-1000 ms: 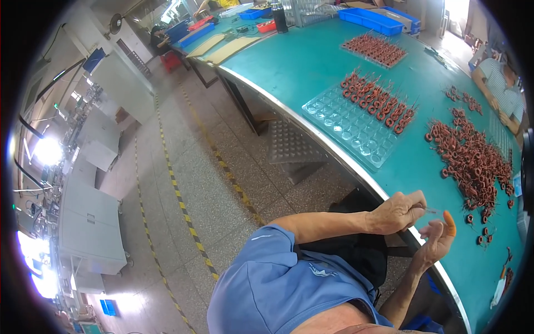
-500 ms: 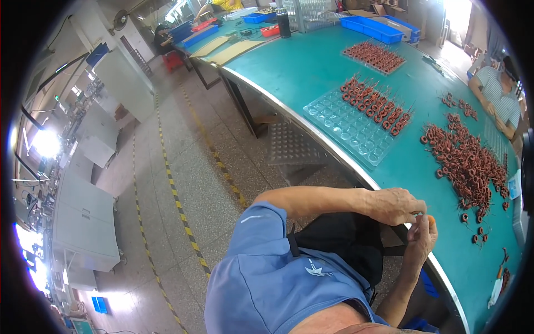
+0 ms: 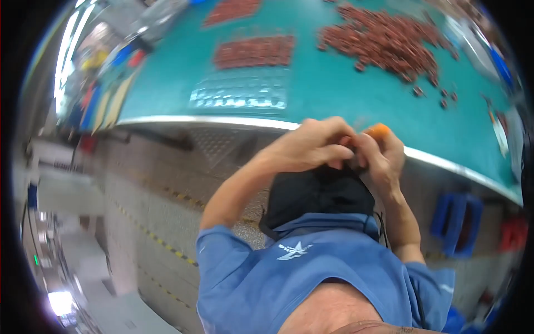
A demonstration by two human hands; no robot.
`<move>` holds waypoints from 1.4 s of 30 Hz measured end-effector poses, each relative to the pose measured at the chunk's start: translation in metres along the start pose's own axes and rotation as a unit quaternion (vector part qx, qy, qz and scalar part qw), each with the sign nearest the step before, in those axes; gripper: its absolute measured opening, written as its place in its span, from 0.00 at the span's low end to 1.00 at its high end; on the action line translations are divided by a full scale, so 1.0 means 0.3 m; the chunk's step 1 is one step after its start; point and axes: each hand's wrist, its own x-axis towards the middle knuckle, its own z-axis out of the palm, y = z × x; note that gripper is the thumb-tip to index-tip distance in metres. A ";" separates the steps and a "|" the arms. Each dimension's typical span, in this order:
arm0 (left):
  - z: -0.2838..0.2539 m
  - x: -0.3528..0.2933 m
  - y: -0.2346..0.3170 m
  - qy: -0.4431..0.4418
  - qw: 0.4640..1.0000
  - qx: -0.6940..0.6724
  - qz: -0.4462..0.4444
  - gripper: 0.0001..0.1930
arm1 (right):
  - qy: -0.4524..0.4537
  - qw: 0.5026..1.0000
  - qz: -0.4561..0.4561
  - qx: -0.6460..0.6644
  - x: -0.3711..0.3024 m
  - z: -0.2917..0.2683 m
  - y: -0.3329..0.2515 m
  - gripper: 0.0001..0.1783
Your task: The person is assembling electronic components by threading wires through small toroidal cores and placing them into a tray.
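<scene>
My left hand (image 3: 317,146) and my right hand (image 3: 385,156) meet in front of me at the table's near edge, fingers bent and pinched together. Between the fingertips shows a small reddish-brown piece (image 3: 347,141), coloured like the wire-wound rings on the table; blur and fingers hide its exact shape. An orange finger cover (image 3: 379,131) sits on a finger of my right hand. Beyond my hands lies a loose pile of reddish-brown wound rings (image 3: 384,44). To its left, a clear pocketed tray (image 3: 239,92) has rows of such rings in its far part.
Another batch of rings (image 3: 231,11) lies farther back on the green table (image 3: 311,83). A slim tool with an orange and white part (image 3: 498,131) rests at the right. Below the table edge stand a blue crate (image 3: 459,222) and a red crate (image 3: 513,234).
My view has swung to the right and down, so the table edge now runs across in front of me. Both hands remain together at the small piece.
</scene>
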 end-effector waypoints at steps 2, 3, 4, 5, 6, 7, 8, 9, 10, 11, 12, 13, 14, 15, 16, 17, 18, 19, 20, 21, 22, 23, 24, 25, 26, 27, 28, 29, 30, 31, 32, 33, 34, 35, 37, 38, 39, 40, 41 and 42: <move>-0.005 0.021 -0.015 0.023 1.000 0.005 0.005 0.11 | -0.003 1.000 0.009 0.019 0.024 -0.014 0.019 0.08; 0.000 0.033 -0.017 0.037 0.997 0.060 0.029 0.12 | 0.007 1.000 0.005 0.015 0.024 -0.021 0.031 0.08; 0.010 0.036 -0.024 0.063 0.990 0.117 0.053 0.13 | 0.042 0.996 -0.048 -0.060 0.013 -0.017 0.049 0.07; 0.026 0.042 -0.030 0.080 0.987 0.124 0.055 0.15 | 0.067 0.980 -0.127 -0.139 0.003 -0.016 0.049 0.07; 0.043 0.049 -0.044 0.074 0.989 0.120 0.055 0.15 | 0.087 0.950 -0.206 -0.217 -0.002 -0.018 0.046 0.06; 0.056 0.042 -0.051 0.095 0.988 0.099 0.074 0.15 | 0.099 0.943 -0.244 -0.204 -0.001 -0.013 0.047 0.06; 0.069 0.032 -0.059 0.118 0.985 0.078 0.095 0.15 | 0.091 0.965 -0.195 -0.149 -0.008 -0.018 0.046 0.06; 0.083 0.018 -0.078 0.100 0.991 -0.028 0.085 0.16 | 0.082 0.982 -0.146 -0.092 -0.013 -0.026 0.041 0.07; 0.094 0.008 -0.096 0.091 0.986 -0.072 0.117 0.16 | 0.060 0.997 -0.057 -0.004 -0.007 -0.027 0.013 0.09; 0.103 0.005 -0.114 0.081 0.979 -0.116 0.148 0.15 | 0.058 0.997 -0.060 -0.002 0.005 -0.030 0.015 0.09; 0.106 0.018 -0.133 0.080 0.971 -0.125 0.187 0.15 | 0.018 0.998 -0.013 0.057 0.026 -0.036 0.025 0.10; 0.114 0.025 -0.146 0.081 0.971 -0.123 0.190 0.15 | -0.021 0.993 0.035 0.114 0.042 -0.045 0.037 0.11; 0.123 0.028 -0.156 0.088 0.965 -0.148 0.199 0.14 | -0.045 0.986 0.070 0.143 0.051 -0.048 0.046 0.12; 0.128 0.027 -0.163 0.094 0.958 -0.172 0.209 0.14 | -0.046 0.986 0.067 0.143 0.058 -0.050 0.052 0.12; 0.130 0.022 -0.157 0.103 0.966 -0.153 0.183 0.16 | -0.049 0.986 0.057 0.149 0.066 -0.042 0.045 0.13; 0.130 0.026 -0.148 0.102 0.966 -0.153 0.184 0.16 | -0.051 0.985 0.046 0.156 0.072 -0.036 0.042 0.15; 0.132 0.031 -0.140 0.115 0.964 -0.174 0.166 0.17 | -0.050 0.986 0.046 0.156 0.076 -0.034 0.046 0.15; 0.132 0.033 -0.135 0.128 0.961 -0.194 0.148 0.18 | -0.053 0.985 0.033 0.164 0.079 -0.030 0.052 0.16; 0.133 0.040 -0.143 0.140 0.957 -0.207 0.150 0.18 | -0.056 0.983 0.020 0.172 0.080 -0.026 0.060 0.17; 0.128 0.042 -0.146 0.139 0.957 -0.207 0.150 0.18 | -0.055 0.983 0.020 0.172 0.078 -0.018 0.078 0.17; 0.119 0.043 -0.147 0.150 0.965 -0.180 0.116 0.17 | -0.031 0.992 -0.018 0.124 0.077 -0.007 0.098 0.17; 0.114 0.044 -0.150 0.160 0.972 -0.152 0.081 0.16 | -0.007 0.996 -0.056 0.075 0.075 -0.001 0.112 0.16; 0.119 0.050 -0.157 0.198 0.968 -0.133 0.072 0.13 | 0.009 0.996 -0.076 0.042 0.073 -0.002 0.121 0.14; 0.127 0.054 -0.165 0.198 0.968 -0.134 0.070 0.13 | 0.009 0.996 -0.075 0.042 0.071 -0.001 0.126 0.14; 0.137 0.058 -0.174 0.216 0.965 -0.117 0.087 0.11 | 0.033 0.993 -0.110 -0.009 0.070 0.001 0.131 0.13; 0.146 0.059 -0.179 0.235 0.961 -0.100 0.104 0.10 | 0.058 0.986 -0.145 -0.061 0.067 0.003 0.133 0.11; 0.154 0.061 -0.181 0.234 0.962 -0.101 0.102 0.10 | 0.058 0.986 -0.143 -0.062 0.061 0.009 0.128 0.11; 0.161 0.062 -0.183 0.244 0.958 -0.107 0.104 0.09 | 0.060 0.994 -0.093 0.012 0.053 0.019 0.117 0.11; 0.167 0.062 -0.185 0.253 0.955 -0.114 0.105 0.09 | 0.061 0.994 -0.042 0.086 0.047 0.022 0.113 0.11; 0.172 0.063 -0.185 0.251 0.956 -0.115 0.105 0.09 | 0.064 0.993 -0.042 0.085 0.047 0.018 0.114 0.11; 0.177 0.063 -0.184 0.256 0.957 -0.087 0.101 0.09 | 0.068 0.992 -0.025 0.106 0.049 0.010 0.117 0.12; 0.182 0.064 -0.185 0.262 0.959 -0.059 0.096 0.09 | 0.072 0.989 -0.008 0.126 0.053 -0.001 0.122 0.14; 0.180 0.060 -0.185 0.260 0.959 -0.059 0.095 0.09 | 0.054 0.994 0.033 0.087 0.060 -0.017 0.125 0.15; 0.174 0.056 -0.185 0.260 0.960 -0.028 0.101 0.10 | 0.055 0.994 0.034 0.087 0.066 -0.028 0.126 0.15; 0.166 0.048 -0.192 0.261 0.960 0.005 0.104 0.10 | 0.012 0.979 0.106 0.174 0.081 -0.041 0.117 0.13; 0.159 0.041 -0.202 0.245 0.963 -0.004 0.111 0.11 | 0.000 0.973 0.140 0.183 0.090 -0.041 0.108 0.13; 0.149 0.035 -0.210 0.231 0.966 -0.013 0.116 0.13 | 0.004 0.981 0.141 0.136 0.091 -0.044 0.104 0.14; 0.129 0.035 -0.214 0.215 0.969 -0.049 0.111 0.14 | 0.001 0.986 0.138 0.090 0.102 -0.050 0.104 0.15; 0.092 0.033 -0.223 0.210 0.969 -0.066 0.114 0.13 | 0.017 0.997 0.077 -0.018 0.118 -0.085 0.115 0.17; 0.048 -0.005 -0.192 0.215 0.967 -0.067 0.123 0.13 | 0.041 0.992 -0.020 -0.115 0.139 -0.133 0.091 0.15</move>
